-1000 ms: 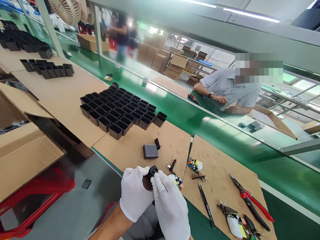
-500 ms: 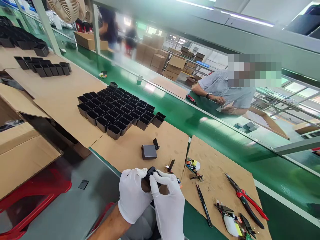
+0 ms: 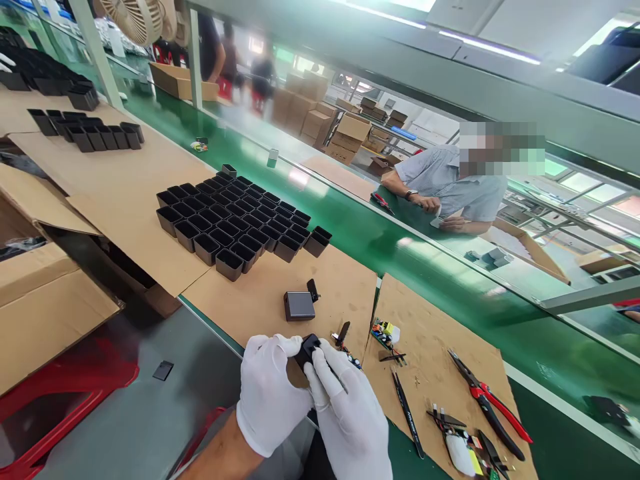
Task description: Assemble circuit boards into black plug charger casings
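Note:
Both my hands wear white gloves and meet at the bottom centre. My left hand (image 3: 270,397) cups a small black plastic casing (image 3: 307,349) from the left, and my right hand (image 3: 347,413) pinches the same casing from the right with fingers curled over it. Just beyond them, a grey block-shaped casing (image 3: 299,306) with a small black piece beside it lies on the cardboard sheet (image 3: 260,293). A small circuit board (image 3: 386,331) lies to the right of my hands.
Several open black casings (image 3: 235,223) stand in rows on the cardboard. Red-handled pliers (image 3: 487,400), tweezers (image 3: 406,413) and small parts lie at right. A green conveyor belt (image 3: 380,247) runs behind; a person in a grey shirt (image 3: 450,183) leans on its far side. Cardboard boxes sit at left.
My hands stay together on the black casing, with the right fingers shifting slightly over it. The view has drifted a little; nothing on the cardboard moved.

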{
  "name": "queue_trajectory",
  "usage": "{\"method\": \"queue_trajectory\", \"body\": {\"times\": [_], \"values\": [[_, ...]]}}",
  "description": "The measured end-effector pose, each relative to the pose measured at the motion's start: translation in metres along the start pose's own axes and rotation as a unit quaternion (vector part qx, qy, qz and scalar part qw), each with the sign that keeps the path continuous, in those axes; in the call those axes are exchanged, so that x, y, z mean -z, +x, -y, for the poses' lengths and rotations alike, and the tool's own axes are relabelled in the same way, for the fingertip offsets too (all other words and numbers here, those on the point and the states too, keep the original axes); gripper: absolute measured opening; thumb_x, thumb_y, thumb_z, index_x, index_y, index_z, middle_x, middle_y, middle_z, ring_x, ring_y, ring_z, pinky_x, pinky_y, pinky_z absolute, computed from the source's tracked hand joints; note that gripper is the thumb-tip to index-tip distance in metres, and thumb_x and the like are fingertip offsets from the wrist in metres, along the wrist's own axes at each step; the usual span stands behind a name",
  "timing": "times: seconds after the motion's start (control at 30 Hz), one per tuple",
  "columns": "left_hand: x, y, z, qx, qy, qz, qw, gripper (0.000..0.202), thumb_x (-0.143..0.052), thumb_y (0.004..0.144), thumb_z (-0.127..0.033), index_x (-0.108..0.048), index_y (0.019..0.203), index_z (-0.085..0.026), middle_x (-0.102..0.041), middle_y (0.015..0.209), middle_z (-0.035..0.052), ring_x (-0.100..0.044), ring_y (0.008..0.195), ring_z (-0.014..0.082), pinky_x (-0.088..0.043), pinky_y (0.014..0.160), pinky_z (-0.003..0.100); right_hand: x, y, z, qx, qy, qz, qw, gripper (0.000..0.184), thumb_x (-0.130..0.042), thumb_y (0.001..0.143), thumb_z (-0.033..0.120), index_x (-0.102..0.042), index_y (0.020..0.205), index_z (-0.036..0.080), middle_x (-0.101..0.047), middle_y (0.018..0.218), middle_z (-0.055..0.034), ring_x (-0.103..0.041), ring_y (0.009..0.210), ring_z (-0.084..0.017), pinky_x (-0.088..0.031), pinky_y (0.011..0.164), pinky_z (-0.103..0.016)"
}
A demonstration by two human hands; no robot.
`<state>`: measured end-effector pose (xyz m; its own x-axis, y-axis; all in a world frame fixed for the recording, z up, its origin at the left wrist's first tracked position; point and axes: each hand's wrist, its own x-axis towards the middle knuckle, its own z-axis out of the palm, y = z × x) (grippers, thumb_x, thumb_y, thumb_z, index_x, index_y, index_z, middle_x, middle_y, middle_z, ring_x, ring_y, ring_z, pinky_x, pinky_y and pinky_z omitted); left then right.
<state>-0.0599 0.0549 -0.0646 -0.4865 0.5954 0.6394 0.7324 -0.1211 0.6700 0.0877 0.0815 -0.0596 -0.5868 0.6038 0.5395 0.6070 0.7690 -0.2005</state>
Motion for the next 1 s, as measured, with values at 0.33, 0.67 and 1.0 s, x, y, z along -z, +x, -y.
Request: {"method": "queue_trajectory", "body": {"times": [0.33,0.67,1.0], "values": [[-0.008,-0.012,0.017,0.0,0.043,0.048,0.998,0.017,-0.069,0.076,-0.016,-0.058,0.087,-0.024,-0.068,0.072,0.0018,-0.064,0.067,0.0229,-0.047,0.08,0.041,-0.021,-0.005,0.011,-0.074,0.08,-0.052,0.993,0.049,-0.052,0.106,0.012,-0.057,0.151,0.032,-0.077,0.131,-0.0065,-0.078,0.114,-0.024,-0.069,0.098,-0.038],[-0.005,-0.014,0.02,-0.017,0.034,0.039,0.999,0.025,-0.07,0.075,-0.021,-0.059,0.098,-0.022,-0.072,0.079,0.0038,-0.063,0.071,0.0241,-0.051,0.075,0.039,-0.017,-0.014,0.013,-0.211,0.121,-0.033,0.969,0.037,-0.066,0.102,0.026,-0.07,0.139,0.025,-0.074,0.137,-0.0075,-0.078,0.113,-0.025,-0.069,0.092,-0.029],[0.004,-0.002,0.008,-0.019,0.004,0.034,0.999,0.023,-0.068,0.076,-0.016,-0.056,0.094,-0.024,-0.07,0.077,0.0017,-0.064,0.069,0.0215,-0.052,0.075,0.038,-0.007,-0.006,0.004,-0.127,0.111,-0.032,0.985,0.03,-0.062,0.105,0.03,-0.072,0.134,0.031,-0.079,0.125,-0.0045,-0.08,0.107,-0.024,-0.071,0.09,-0.032]]}}
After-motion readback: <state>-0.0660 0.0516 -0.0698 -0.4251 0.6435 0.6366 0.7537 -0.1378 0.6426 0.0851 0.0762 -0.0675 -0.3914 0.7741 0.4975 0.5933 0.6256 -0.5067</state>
